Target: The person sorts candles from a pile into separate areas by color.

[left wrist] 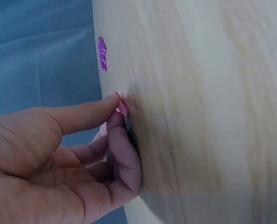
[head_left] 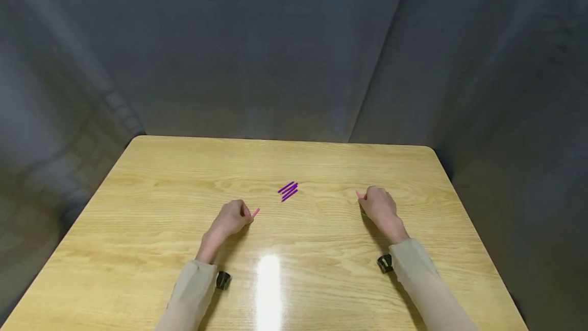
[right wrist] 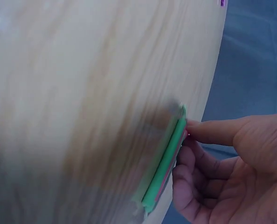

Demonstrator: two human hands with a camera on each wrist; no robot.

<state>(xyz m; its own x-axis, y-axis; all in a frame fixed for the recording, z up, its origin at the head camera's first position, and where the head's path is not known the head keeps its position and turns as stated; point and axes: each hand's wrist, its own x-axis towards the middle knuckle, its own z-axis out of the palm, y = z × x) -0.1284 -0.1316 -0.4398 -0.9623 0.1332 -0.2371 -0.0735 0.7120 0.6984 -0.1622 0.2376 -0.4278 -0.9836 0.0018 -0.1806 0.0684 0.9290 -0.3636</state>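
Observation:
In the head view my left hand (head_left: 231,217) pinches a slim pink stick (head_left: 255,212) between thumb and forefinger, low over the table. The left wrist view shows just the short pink end (left wrist: 123,106) at the fingertips; the other fingers curl inward. Over on the right, my right hand (head_left: 379,205) pinches another slim pink stick (head_left: 359,194). Right at those fingertips is a green stick (right wrist: 165,163) with pale, narrow tips, and a pink strip shows along its side. From above, the hand hides most of the green one. I cannot tell whether the fingers grip it too.
Several purple sticks (head_left: 288,191) lie slanted side by side between the hands, farther back on the wooden table (head_left: 184,167). Dark grey curtains (head_left: 257,55) hang behind the table and at both sides. A bright reflection falls on the tabletop near the front.

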